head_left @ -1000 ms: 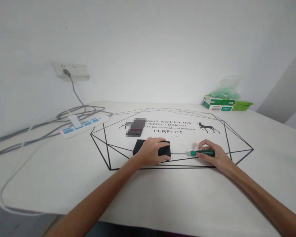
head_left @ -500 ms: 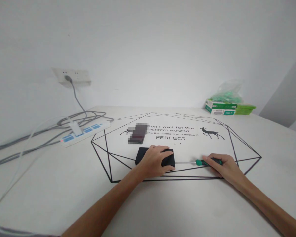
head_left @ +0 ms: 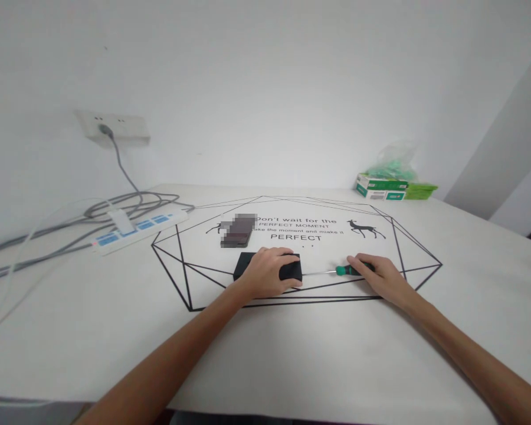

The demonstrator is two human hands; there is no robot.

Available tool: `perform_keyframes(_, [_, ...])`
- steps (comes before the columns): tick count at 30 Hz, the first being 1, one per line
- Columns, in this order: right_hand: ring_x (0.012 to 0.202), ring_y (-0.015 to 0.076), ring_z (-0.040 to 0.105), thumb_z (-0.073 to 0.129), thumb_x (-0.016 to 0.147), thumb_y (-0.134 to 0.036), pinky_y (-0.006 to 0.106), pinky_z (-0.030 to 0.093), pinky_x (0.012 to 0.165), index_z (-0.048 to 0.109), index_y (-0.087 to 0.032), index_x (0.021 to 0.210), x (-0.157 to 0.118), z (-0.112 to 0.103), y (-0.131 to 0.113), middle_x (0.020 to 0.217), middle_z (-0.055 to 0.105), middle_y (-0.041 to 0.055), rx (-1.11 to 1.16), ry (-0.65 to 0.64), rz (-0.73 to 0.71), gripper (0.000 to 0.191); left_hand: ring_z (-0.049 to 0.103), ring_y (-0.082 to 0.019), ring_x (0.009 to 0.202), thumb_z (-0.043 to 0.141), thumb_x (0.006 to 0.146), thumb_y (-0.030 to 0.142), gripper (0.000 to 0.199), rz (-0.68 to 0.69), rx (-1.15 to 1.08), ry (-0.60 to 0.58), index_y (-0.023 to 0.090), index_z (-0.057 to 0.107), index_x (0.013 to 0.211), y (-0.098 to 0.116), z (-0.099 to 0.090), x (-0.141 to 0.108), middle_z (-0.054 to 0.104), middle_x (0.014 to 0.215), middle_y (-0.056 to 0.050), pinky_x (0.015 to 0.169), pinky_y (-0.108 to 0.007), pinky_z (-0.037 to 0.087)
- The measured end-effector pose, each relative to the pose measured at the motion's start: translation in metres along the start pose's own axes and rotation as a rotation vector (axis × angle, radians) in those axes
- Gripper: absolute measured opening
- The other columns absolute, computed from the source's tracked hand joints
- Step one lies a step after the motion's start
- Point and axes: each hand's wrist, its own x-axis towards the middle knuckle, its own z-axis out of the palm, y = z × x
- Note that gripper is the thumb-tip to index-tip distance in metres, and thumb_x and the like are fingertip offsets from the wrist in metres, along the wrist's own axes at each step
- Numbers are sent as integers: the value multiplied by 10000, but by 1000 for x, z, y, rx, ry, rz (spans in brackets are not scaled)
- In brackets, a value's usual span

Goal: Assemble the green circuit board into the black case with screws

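A black box (head_left: 291,270) lies on the white table, with my left hand (head_left: 268,271) wrapped over its top and near side. From the right, my right hand (head_left: 378,274) grips a screwdriver (head_left: 341,270) with a green and black handle. Its thin metal shaft points left and reaches the right end of the box; whether the tip is inside cannot be made out. Behind the box lies a dark, partly pixelated phone-like object (head_left: 239,235).
On the left, a white power strip (head_left: 139,229) holds a white plug, with grey cables (head_left: 137,200) coiled behind it. Green and white boxes (head_left: 383,184) carry a clear bag at the back right. A wall socket (head_left: 133,127) is at the upper left.
The whole view has shifted, so the table's near edge now shows. My right hand sits differently on the screwdriver handle, its fingers further round it. The left hand still holds the box.
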Motion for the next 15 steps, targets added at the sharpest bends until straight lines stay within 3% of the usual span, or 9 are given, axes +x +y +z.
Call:
perform_keyframes(4, [551,128,397,580,812,-600,261,293,517,567,-209,875,3,-3,2,626,512,-27,19,-47,-3,396,597,-289,1131,707,761,487,474,-14,6,9,221,668,1152,0,0,1,637,1268,-85,953,-448,436])
perform_keyframes(7, [555,126,380,613,781,-608,261,264,517,542,-199,720,6,-4,3,579,433,-35,4,-90,7,419,590,-293,1136,691,776,488,478,-9,17,3,214,661,1166,-1,0,0,630,1273,-91,953,-463,436])
perform_keyframes(11, [553,132,382,464,861,-639,278,264,538,488,-193,567,9,-2,5,533,407,-20,-133,-63,17,535,579,-298,1148,686,779,488,484,2,22,-7,217,655,1180,-2,1,0,626,1275,-93,957,-466,436])
perform_keyframes(15, [558,134,418,478,868,-614,266,308,540,569,-214,804,8,-2,5,621,537,-17,-97,-70,2,415,571,-301,1156,687,777,488,490,-5,15,-16,225,650,1188,-2,1,1,616,1285,-95,959,-466,434])
